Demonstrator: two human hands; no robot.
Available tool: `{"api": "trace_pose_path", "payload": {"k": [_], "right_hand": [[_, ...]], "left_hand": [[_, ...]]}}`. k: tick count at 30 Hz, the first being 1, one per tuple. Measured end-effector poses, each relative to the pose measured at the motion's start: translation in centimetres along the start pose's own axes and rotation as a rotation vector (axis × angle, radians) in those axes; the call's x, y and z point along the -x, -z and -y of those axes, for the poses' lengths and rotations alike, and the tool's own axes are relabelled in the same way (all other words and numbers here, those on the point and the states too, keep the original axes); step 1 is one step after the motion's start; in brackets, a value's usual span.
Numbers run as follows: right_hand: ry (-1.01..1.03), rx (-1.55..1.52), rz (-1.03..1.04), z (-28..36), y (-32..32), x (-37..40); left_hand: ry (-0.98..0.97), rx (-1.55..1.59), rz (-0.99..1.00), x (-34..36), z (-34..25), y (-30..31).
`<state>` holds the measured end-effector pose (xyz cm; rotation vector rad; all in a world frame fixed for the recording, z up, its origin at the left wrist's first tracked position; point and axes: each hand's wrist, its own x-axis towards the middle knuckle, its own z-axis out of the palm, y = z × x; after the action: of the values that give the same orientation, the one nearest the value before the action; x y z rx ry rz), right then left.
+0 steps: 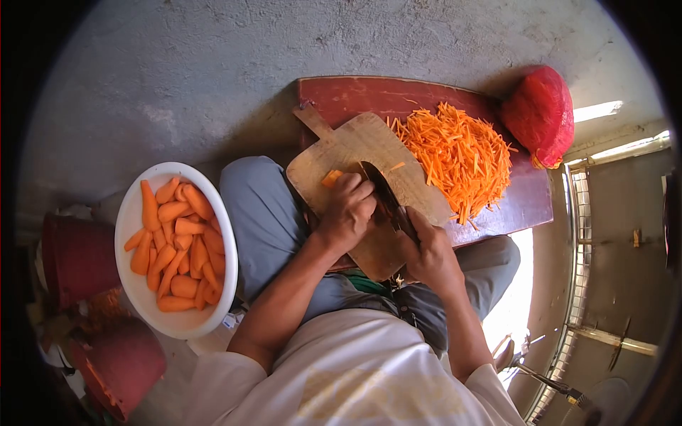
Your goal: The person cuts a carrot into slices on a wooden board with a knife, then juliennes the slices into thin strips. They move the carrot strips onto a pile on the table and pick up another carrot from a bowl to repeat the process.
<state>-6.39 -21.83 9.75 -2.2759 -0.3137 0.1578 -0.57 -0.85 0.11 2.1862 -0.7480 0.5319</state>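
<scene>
A wooden cutting board (337, 150) with a short handle lies across the edge of a red bench in front of me. My left hand (348, 211) is closed over a carrot piece on the board; an orange end (331, 177) shows past the knuckles, the rest is hidden. In my right hand (428, 250) is the handle of a knife (381, 188), its dark, broad blade beside my left fingers. A thin orange strip (397, 166) lies by the blade. Beyond the board's right edge rises a large heap of carrot strips (465, 160).
Peeled carrots (170, 241) fill a white basin (128, 284) at my left. Two dark red buckets (128, 366) stand farther left. On the red bench (355, 86), a red mesh bag (540, 110) sits at the far right corner. A rough wall rises behind; a metal-framed door (611, 213) is at right.
</scene>
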Motion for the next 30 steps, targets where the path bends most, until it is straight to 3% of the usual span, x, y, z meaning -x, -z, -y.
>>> {"api": "trace_pose_path", "payload": {"k": [3,12,19,22,24,27,30], "right_hand": [[0.199,0.141,-0.076,-1.3,-0.6,-0.7],[-0.120,-0.075,-0.014,1.1,1.1,0.6],[-0.031,-0.039,0.008,0.5,0.5,0.3],[0.003,0.011,0.014,-0.1,0.0,-0.4],[0.015,0.035,0.023,-0.2,0.0,-1.1],[0.080,0.015,-0.036,-0.6,-0.3,-2.1],[-0.015,-0.164,-0.157,0.3,-0.2,-2.2]], "left_hand": [[0.004,-0.007,-0.009,0.0,-0.3,0.0],[0.007,-0.008,-0.044,-0.2,-0.1,-0.4],[-0.021,-0.003,-0.083,-0.3,-0.2,-0.5],[0.028,0.014,0.032,-0.1,-0.1,0.1],[0.020,0.000,-0.007,0.0,-0.1,-0.2],[-0.018,0.007,-0.056,-0.3,-0.3,-0.3],[-0.054,-0.007,-0.126,-0.5,-0.5,-0.2]]}}
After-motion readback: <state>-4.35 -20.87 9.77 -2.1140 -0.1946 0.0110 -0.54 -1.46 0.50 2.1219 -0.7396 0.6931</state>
